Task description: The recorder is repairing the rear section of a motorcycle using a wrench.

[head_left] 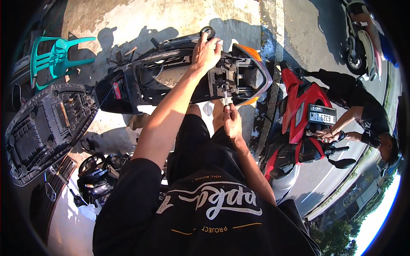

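A motorcycle with its seat off the body [171, 79] lies across in front of me, its inner frame bared. My left hand [206, 54] has its fingers curled over the far side rail, close to a round black part [207, 32]. What lies beneath those fingers is hidden. Gripped in my right hand [232, 122] is a metal wrench [226, 96]. Its far end reaches the bracket [224, 81] at the right end of the frame, before the orange lamp [250, 52].
On the left a black seat [47, 128], underside showing, tilts away from the body. A green plastic chair [55, 57] lies beyond it. To the right stands a red motorcycle [299, 115], where another person [363, 106] works. Black motorcycle parts [94, 175] sit at lower left.
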### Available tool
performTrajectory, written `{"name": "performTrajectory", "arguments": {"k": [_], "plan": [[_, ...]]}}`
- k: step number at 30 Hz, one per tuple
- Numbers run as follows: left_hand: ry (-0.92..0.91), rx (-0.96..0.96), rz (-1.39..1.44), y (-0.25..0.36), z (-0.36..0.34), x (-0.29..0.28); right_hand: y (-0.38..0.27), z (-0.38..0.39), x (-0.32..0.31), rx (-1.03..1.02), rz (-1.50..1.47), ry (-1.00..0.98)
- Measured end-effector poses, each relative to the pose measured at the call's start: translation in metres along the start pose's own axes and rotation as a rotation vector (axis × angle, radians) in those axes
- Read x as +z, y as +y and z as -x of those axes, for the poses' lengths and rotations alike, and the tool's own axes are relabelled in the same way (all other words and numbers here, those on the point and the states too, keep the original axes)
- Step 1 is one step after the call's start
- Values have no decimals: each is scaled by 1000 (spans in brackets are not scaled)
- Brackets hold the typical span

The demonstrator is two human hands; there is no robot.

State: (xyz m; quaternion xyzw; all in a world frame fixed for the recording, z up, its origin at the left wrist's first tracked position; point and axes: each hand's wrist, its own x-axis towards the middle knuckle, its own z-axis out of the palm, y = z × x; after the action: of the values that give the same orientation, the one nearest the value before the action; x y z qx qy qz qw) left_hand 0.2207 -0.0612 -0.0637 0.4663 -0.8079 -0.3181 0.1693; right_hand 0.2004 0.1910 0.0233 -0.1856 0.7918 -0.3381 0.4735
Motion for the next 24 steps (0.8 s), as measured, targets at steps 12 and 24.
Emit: {"name": "performTrajectory", "arguments": {"k": [12, 24], "plan": [[97, 46, 19, -11, 1, 13, -3, 9, 38, 259, -345, 99], [77, 40, -12, -10, 1, 10, -19, 2, 122, 244, -983, 248]]}}
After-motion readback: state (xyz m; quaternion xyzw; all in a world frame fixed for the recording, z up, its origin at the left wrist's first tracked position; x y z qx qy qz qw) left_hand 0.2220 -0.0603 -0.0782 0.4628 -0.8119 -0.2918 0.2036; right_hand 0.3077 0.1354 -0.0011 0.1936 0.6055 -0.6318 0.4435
